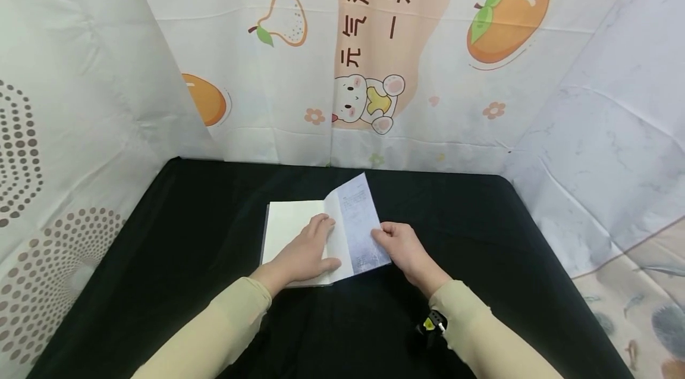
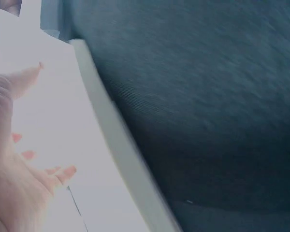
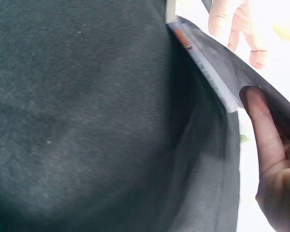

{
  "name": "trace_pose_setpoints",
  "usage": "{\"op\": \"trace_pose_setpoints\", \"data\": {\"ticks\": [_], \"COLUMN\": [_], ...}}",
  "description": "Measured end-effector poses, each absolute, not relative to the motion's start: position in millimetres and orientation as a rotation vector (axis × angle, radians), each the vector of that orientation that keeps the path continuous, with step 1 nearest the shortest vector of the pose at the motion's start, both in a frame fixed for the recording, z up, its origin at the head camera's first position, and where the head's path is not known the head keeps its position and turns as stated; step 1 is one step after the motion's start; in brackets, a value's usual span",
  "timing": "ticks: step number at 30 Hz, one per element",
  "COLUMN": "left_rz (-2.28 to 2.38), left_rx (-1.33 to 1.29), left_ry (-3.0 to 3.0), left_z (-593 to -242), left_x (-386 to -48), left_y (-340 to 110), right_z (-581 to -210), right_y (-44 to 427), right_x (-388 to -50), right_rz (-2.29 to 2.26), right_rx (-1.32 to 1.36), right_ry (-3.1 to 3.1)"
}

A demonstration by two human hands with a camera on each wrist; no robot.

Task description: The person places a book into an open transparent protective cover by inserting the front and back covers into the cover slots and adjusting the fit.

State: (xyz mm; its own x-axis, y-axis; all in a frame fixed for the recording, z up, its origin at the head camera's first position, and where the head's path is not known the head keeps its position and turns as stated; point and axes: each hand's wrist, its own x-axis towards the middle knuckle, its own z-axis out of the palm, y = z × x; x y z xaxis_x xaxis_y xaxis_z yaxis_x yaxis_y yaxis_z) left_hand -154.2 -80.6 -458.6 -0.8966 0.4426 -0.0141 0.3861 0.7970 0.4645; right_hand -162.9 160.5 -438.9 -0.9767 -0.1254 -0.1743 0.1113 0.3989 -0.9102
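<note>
An open book lies on the black cloth with a blank cream page on its left side. Its right side, the book cover with a pale blue printed flap, is tilted up off the table. My left hand rests on the pages near the middle fold, thumb and fingers spread. At the cover's right edge, my right hand pinches it, thumb on the printed face. In the right wrist view, my right hand shows against the cover's shaded side. The left wrist view shows my left hand over the bright pages.
Black cloth covers the table around the book. White printed curtains hang behind and at both sides. A small black and yellow device is at my right wrist.
</note>
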Motion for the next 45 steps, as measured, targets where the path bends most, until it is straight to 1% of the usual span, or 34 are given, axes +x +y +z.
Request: {"op": "trace_pose_setpoints", "data": {"ticks": [7,13,21,28,35,45], "left_rz": [1.067,1.403,1.664,1.708,1.721,1.725], "left_rx": [0.645,0.601,0.377,0.212,0.092,-0.097], "left_ry": [2.816,2.623,2.386,2.314,2.329,2.326], "left_z": [-441,-423,-405,-402,-403,-407], "left_x": [-155,-153,-148,-148,-148,-151], "left_y": [-69,-61,-58,-63,-70,-81], "right_z": [-421,-408,-402,-402,-404,-413], "right_y": [160,153,144,134,125,122], "right_x": [-161,-155,-147,-143,-137,-131], "right_rz": [-1.552,-1.457,-1.367,-1.294,-1.255,-1.131], "right_rx": [-0.108,-0.259,-0.438,-0.663,-0.727,-0.91], "right_ry": [2.481,2.585,2.699,2.72,2.59,2.398]}}
